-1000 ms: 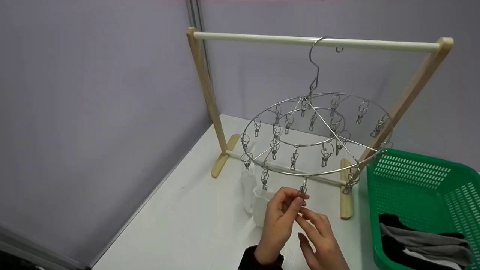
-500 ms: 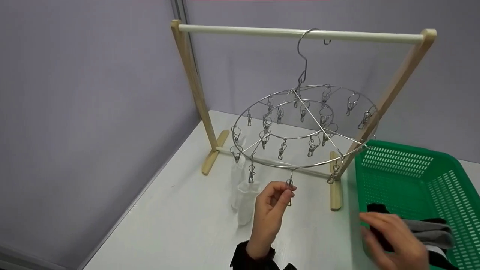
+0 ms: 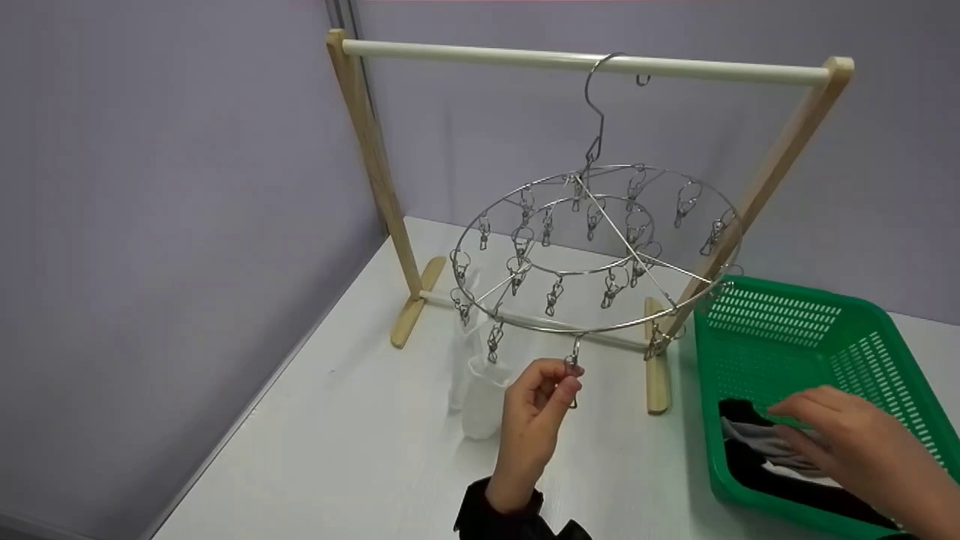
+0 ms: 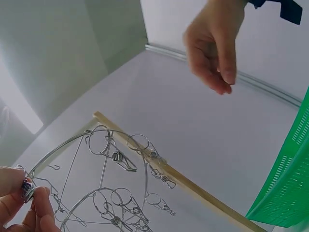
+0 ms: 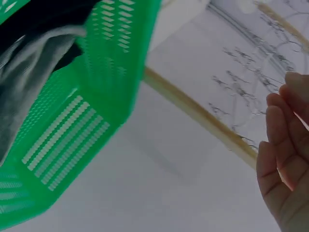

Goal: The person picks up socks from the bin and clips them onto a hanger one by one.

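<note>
1. White socks [image 3: 484, 405] are seen hung under the left front edge of the wire ring [image 3: 615, 227]; space should be left beside them so that fabrics are not bunched.
2. Near those socks, a metal clip [image 3: 571, 362] is pinched between thumb and fingers by the left hand [image 3: 531, 420], its lower end left showing below. It is best held steady and low, without the ring being tugged into a tilt.
3. In the green basket [image 3: 780, 356], to the right, grey and black socks [image 3: 757, 437] are piled at the near end. One is probably best lifted alone, by its cuff.
4. Over that pile, the right hand [image 3: 862, 435] is held with fingers loosely bent, nothing being gripped. Neighbouring socks should not be snagged, and the fabric should be brought squarely to the clip.
</note>
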A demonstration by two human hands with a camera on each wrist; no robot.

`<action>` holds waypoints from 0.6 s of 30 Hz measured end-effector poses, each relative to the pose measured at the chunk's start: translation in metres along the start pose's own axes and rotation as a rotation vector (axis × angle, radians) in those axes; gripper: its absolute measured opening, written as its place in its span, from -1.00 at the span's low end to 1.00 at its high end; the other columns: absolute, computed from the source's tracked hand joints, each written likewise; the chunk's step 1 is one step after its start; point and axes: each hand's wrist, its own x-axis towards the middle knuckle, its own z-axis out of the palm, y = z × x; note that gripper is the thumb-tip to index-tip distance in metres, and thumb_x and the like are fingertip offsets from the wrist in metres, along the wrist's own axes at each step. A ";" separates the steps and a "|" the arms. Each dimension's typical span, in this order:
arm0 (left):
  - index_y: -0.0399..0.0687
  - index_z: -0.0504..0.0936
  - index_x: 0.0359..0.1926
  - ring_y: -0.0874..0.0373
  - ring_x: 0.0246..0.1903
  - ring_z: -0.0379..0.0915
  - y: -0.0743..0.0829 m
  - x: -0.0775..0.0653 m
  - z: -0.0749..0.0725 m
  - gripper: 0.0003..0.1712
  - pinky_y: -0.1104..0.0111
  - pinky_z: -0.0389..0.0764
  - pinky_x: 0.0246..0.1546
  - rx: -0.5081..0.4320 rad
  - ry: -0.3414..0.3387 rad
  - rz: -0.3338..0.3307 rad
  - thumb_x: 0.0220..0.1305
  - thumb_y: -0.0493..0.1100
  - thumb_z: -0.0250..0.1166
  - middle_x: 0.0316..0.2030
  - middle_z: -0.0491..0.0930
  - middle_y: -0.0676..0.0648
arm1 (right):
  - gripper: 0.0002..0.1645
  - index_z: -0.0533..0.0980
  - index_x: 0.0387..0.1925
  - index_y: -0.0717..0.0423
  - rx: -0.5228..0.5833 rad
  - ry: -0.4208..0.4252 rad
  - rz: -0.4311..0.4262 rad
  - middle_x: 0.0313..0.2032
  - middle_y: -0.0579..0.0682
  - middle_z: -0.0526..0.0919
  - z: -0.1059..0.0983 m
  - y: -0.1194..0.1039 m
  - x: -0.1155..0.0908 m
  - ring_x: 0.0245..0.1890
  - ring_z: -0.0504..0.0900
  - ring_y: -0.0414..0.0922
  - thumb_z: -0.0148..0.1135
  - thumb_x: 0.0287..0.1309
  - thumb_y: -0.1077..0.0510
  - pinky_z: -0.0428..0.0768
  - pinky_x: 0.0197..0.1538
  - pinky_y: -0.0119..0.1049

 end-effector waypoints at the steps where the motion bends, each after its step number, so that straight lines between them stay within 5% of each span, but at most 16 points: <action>1: -0.16 0.38 -0.29 0.18 -0.50 0.32 -0.007 -0.001 -0.002 -0.86 0.44 0.35 -0.59 -0.007 0.007 0.006 0.06 -0.32 0.00 -0.34 0.41 -0.08 | -0.78 0.46 -0.57 -0.07 -0.004 -0.052 0.012 -0.54 -0.25 0.41 0.003 0.006 0.000 -0.52 0.40 -0.27 0.17 -0.31 -0.08 0.41 -0.55 -0.41; 4: -0.19 0.38 -0.32 0.16 -0.51 0.31 0.012 0.004 0.001 -0.88 0.42 0.35 -0.58 -0.028 0.020 -0.014 0.06 -0.32 0.00 -0.36 0.41 -0.10 | -0.71 0.45 -0.56 -0.09 -0.024 -0.243 0.062 -0.54 -0.22 0.42 0.012 0.021 0.000 -0.51 0.42 -0.23 0.29 -0.51 0.23 0.40 -0.52 -0.39; 9: -0.32 0.36 -0.39 0.17 -0.51 0.31 0.055 0.015 0.007 -0.93 0.41 0.37 -0.59 -0.031 0.036 -0.090 0.02 -0.41 0.00 -0.41 0.41 -0.14 | -0.80 0.42 -0.62 -0.12 0.026 -0.533 0.128 -0.60 -0.26 0.39 0.027 0.040 0.003 -0.56 0.40 -0.25 0.22 -0.36 0.24 0.36 -0.55 -0.37; 13: -0.42 0.34 -0.42 0.22 -0.50 0.31 0.068 0.018 0.010 -0.94 0.44 0.37 -0.58 -0.037 0.052 -0.112 0.00 -0.46 -0.01 -0.42 0.40 -0.17 | -0.70 0.31 -0.80 -0.13 0.102 -0.628 0.055 -0.77 -0.32 0.22 0.039 0.056 0.003 -0.75 0.17 -0.37 0.13 -0.27 0.31 0.15 -0.73 -0.45; 18: -0.42 0.33 -0.43 0.20 -0.51 0.31 0.065 0.019 0.010 -0.94 0.44 0.37 -0.59 -0.040 0.057 -0.110 -0.01 -0.47 0.00 -0.43 0.40 -0.16 | -0.58 0.08 -0.88 -0.12 0.185 -0.657 -0.013 -0.82 -0.31 -0.03 0.050 0.069 -0.002 -0.80 -0.07 -0.36 0.01 -0.37 0.40 -0.06 -0.77 -0.47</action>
